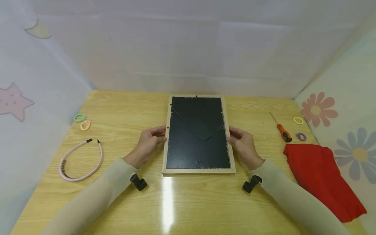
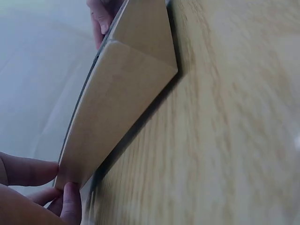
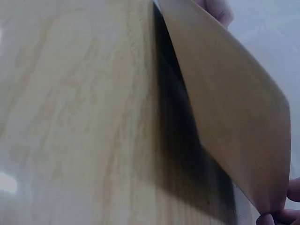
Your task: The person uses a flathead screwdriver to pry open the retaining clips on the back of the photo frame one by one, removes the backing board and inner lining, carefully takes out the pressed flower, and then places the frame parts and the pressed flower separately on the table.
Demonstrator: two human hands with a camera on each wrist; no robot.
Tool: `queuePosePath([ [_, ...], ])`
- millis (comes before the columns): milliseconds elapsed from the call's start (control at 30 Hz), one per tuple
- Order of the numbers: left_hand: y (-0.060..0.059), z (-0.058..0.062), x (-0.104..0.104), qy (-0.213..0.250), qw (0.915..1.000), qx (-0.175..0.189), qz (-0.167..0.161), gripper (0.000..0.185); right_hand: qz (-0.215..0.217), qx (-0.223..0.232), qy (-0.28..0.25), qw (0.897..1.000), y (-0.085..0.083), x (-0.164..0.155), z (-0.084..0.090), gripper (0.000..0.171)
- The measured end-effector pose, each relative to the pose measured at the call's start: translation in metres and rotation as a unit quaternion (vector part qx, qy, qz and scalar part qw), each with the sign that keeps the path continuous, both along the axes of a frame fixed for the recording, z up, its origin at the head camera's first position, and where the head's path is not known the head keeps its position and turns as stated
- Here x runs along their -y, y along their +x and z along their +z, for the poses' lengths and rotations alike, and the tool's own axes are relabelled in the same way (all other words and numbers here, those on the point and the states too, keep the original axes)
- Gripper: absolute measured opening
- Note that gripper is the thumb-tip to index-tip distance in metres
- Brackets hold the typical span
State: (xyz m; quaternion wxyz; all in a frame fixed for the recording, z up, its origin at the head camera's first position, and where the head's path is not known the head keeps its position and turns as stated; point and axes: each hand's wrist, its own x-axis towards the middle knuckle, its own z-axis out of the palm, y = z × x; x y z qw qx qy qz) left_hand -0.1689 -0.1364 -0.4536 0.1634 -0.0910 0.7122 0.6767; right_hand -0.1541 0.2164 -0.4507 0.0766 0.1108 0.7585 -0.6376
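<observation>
- A picture frame [image 1: 198, 133] lies face down near the middle of the table [image 1: 182, 202], long sides running away from the person.
- Its border is pale, light-coloured wood; the back panel is black, with a folded stand showing as a diagonal flap across the upper half.
- Small tabs line the edges of the black backing.
- Both wrist views show a frame edge lifted slightly off the table, casting a dark shadow beneath.
</observation>
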Motion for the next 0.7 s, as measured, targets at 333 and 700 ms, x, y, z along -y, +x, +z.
queuePosePath([
  [333,-0.001,-0.006,0.001,-0.037,0.9991,0.008,-0.016,0.053,0.022,0.024,0.057,0.998,0.001,-0.003,-0.006,0.050],
  [700,-0.007,0.001,0.003,-0.067,0.9974,0.020,-0.017,0.054,0.040,0.028,0.118,0.992,-0.010,-0.001,-0.007,0.046],
])
